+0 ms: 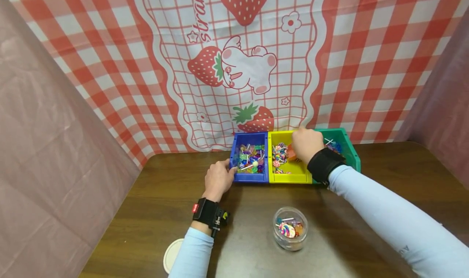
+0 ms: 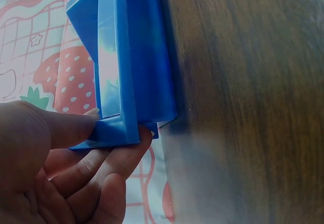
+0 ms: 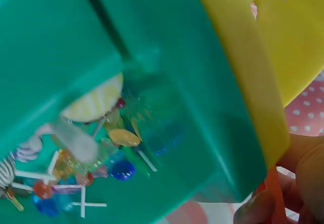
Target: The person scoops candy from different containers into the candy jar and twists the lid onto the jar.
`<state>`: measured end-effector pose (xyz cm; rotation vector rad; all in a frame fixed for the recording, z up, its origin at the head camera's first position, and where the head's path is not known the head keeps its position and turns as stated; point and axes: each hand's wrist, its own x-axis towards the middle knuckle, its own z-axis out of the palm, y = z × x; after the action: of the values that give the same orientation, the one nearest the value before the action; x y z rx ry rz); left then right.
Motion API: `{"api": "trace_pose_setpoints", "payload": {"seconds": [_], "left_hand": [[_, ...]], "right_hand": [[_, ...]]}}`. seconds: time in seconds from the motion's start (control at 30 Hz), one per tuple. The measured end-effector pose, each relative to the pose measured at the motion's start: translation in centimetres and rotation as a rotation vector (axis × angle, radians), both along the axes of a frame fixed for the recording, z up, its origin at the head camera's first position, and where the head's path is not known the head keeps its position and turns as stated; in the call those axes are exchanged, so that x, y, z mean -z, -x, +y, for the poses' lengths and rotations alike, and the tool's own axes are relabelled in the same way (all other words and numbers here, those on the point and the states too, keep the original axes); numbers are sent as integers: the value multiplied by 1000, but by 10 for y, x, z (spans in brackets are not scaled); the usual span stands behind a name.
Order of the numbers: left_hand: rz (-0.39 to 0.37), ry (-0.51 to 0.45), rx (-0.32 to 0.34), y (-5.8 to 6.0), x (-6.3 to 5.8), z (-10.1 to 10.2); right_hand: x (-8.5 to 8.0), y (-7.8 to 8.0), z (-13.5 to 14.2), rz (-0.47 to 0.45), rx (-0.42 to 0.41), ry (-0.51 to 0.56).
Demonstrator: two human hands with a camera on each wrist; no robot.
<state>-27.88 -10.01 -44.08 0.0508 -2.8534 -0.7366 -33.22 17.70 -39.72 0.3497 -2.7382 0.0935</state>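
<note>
My left hand (image 1: 218, 178) pinches the front left corner of the blue bin (image 1: 250, 178), thumb on top of the rim and fingers beneath, as the left wrist view shows. Small translucent candies and lollipops (image 1: 249, 159) fill that bin. Over the yellow bin (image 1: 289, 178), my right hand (image 1: 307, 143) grips an orange scoop-like tool (image 1: 292, 152), partly hidden behind the hand. Striped swirl candies (image 1: 280, 152) lie at the tool's left. Beside it, the green bin (image 3: 167, 107) holds glassy candies and white-stick lollipops (image 3: 66, 183).
A clear round jar (image 1: 289, 244) with some candies inside stands on the wooden table (image 1: 176, 192) in front of the bins. Beside the left forearm lies a white round lid (image 1: 171, 255). A red checked cloth (image 1: 351, 66) hangs right behind the bins.
</note>
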Motion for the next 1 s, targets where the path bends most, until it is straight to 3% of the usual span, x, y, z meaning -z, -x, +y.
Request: {"api": "trace_pose_setpoints", "payload": {"seconds": [0.27, 0.43, 0.67, 1.0], "left_hand": [[21, 15, -6, 1, 1, -4], [7, 13, 0, 1, 2, -4], [6, 9, 7, 1, 3, -2], [20, 7, 14, 0, 0, -1]], "right_hand": [[6, 7, 3, -172, 63, 134], [13, 7, -1, -173, 55, 142], [18, 6, 1, -17, -17, 99], [22, 14, 6, 350, -331, -116]]}}
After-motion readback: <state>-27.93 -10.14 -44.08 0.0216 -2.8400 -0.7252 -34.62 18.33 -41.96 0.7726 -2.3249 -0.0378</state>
